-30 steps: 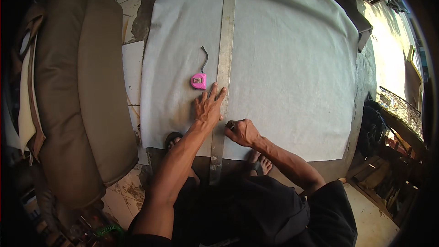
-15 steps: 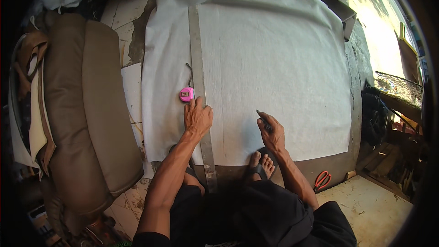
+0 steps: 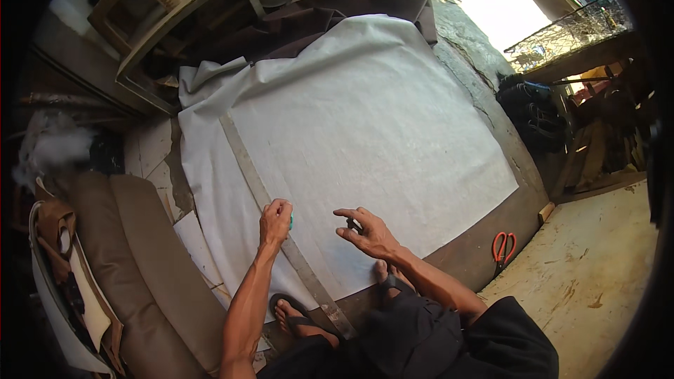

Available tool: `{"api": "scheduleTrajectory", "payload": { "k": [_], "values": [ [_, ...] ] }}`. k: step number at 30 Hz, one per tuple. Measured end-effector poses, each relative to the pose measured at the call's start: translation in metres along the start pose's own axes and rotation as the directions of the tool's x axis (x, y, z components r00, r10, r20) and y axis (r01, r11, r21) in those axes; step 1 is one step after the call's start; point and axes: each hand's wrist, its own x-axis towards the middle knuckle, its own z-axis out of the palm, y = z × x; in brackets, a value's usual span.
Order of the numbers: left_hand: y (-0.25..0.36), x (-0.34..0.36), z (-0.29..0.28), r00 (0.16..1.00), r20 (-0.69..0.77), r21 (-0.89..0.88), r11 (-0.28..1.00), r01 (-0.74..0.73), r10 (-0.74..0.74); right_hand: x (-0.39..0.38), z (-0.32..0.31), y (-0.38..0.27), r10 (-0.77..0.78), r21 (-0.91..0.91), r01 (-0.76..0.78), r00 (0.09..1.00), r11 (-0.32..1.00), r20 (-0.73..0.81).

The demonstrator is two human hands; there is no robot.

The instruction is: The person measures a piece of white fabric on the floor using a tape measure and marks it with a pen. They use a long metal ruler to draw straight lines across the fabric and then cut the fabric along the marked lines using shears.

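Observation:
My left hand [image 3: 276, 222] is closed round a small object with a teal part [image 3: 290, 222] showing, over the long metal straightedge [image 3: 248, 168]. The straightedge lies lengthwise on a white cloth [image 3: 358, 126]. To the right, my right hand [image 3: 361, 233] grips a small dark tool [image 3: 354, 226], its index finger pointing out over the cloth. My sandaled feet [image 3: 288, 316] are at the cloth's near edge. The pink tape measure is not visible.
Folded brown padded cushions [image 3: 151, 260] and fabric scraps [image 3: 56, 231] lie at left. Red-handled scissors [image 3: 503, 248] are at right beside a pale board [image 3: 583, 260]. Dark cloth [image 3: 414, 14] and a metal frame [image 3: 144, 63] stand beyond. A wire-mesh piece [image 3: 562, 38] is at upper right.
The view has tilted toward the far edge. My left hand has left its flat hold on the straightedge and closed round something. The pink tape measure is out of sight. My right hand moved rightward earlier.

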Motion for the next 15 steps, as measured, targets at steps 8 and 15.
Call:
{"api": "scheduleTrajectory", "payload": {
  "k": [8, 15],
  "values": [
    [0.183, -0.008, 0.093, 0.658, 0.750, -0.009, 0.996, -0.094, 0.068, -0.007, -0.060, 0.031, 0.146, 0.487, 0.067, 0.911, 0.871, -0.387],
    [0.273, 0.024, 0.165, 0.321, 0.947, 0.307, 0.333, -0.891, -0.014, -0.030, -0.121, 0.051, 0.467, 0.606, -0.145, 0.781, 0.782, -0.415]
  ]
}}
